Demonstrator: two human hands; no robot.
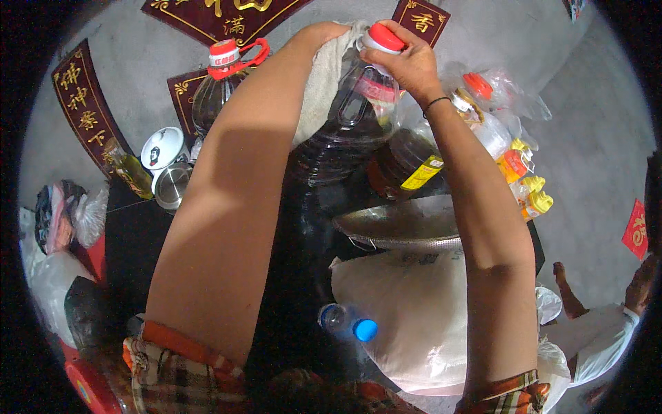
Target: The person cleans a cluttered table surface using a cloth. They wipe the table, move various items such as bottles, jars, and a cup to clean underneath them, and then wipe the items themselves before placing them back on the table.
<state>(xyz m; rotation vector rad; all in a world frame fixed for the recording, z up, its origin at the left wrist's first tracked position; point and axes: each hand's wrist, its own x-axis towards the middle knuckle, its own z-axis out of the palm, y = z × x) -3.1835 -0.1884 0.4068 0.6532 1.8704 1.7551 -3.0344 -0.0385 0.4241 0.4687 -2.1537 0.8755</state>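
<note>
My right hand point(406, 59) grips the red cap and neck of a large clear plastic jug point(357, 132) near the back of the dark table. A pale cloth point(318, 95) lies against the jug's left side, with my left hand point(331, 32) on it at the top; its fingers are mostly hidden by the cloth. Left of my left forearm stands another big bottle with a red cap and handle point(224, 59). A jug of dark liquid with a yellow label point(422, 173) is just right of the clear jug.
A metal strainer basin point(398, 222) sits behind a white sack point(403, 310). Near me are a blue-capped bottle point(365, 330), and at left a white enamel mug point(163, 147), a steel cup point(173, 186) and an oil bottle point(132, 173). Another person point(600, 331) is at the right.
</note>
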